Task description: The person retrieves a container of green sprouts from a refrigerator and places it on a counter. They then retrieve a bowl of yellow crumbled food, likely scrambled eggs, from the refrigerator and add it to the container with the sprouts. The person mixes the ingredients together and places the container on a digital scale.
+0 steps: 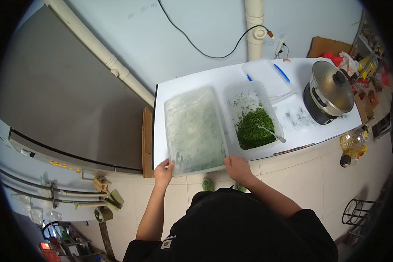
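Note:
A large translucent plastic container (196, 131) lies at the left of the white table; its top is covered by a clouded sheet or lid, and its contents are blurred behind it. My left hand (163, 172) grips its near left corner. At the near right corner, my right hand (238, 168) has its fingers closed on the rim. The container's near end sits at the table's front edge. Just to its right stands an uncovered plastic tub (227, 108) with chopped green vegetables (253, 129) heaped toward its near end. A spoon (271, 134) rests in the greens, handle over the rim.
A clear lid with blue clips (268, 78) lies behind the tub. A lidded metal pot (330, 88) stands on an electric base at the table's right. A black cable (196, 46) hangs on the wall. Oil bottles (352, 144) stand on the floor to the right.

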Demonstrator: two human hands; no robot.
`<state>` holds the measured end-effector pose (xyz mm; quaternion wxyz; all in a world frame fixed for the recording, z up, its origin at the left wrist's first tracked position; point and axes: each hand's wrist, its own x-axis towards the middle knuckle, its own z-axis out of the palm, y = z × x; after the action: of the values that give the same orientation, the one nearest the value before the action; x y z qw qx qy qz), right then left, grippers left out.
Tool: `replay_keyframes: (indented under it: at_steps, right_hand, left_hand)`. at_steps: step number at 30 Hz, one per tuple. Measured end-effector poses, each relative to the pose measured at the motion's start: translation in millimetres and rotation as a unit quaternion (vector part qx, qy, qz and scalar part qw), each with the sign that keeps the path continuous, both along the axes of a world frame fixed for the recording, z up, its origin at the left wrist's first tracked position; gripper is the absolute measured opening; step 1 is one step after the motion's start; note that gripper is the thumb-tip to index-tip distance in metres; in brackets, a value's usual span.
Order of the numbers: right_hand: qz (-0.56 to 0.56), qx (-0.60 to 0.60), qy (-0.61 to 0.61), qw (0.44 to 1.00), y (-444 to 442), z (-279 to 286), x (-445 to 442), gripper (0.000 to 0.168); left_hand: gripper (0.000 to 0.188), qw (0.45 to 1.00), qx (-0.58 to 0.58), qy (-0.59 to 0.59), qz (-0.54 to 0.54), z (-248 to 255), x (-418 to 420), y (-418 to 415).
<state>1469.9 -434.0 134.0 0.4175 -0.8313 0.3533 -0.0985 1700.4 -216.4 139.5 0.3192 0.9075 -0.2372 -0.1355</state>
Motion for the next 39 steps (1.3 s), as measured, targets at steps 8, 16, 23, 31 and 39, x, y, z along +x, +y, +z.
replay_keyframes:
  at_steps: [8,16,23,31,39]
  right_hand:
    - [-0.257,0.376,-0.181,0.872,31,3,6,0.041]
    - [-0.311,0.514,-0.160,0.783,85,7,34,0.044]
    - [-0.360,0.493,-0.206,0.765,97,0,37,0.021]
    - [-0.349,0.503,-0.211,0.762,128,-11,26,0.029]
    - [-0.359,0.490,-0.194,0.770,188,2,-5,0.029]
  left_hand:
    - [0.021,0.892,-0.178,0.415,0.033,-13,25,8]
    - [0.025,0.801,0.097,0.514,-0.291,33,41,1]
    - [0.026,0.915,-0.251,-0.142,-0.281,49,194,-118]
    - [0.032,0.878,-0.065,0.115,-0.460,-10,218,-271]
    - [0.025,0.865,-0.063,0.255,-0.428,3,199,-204]
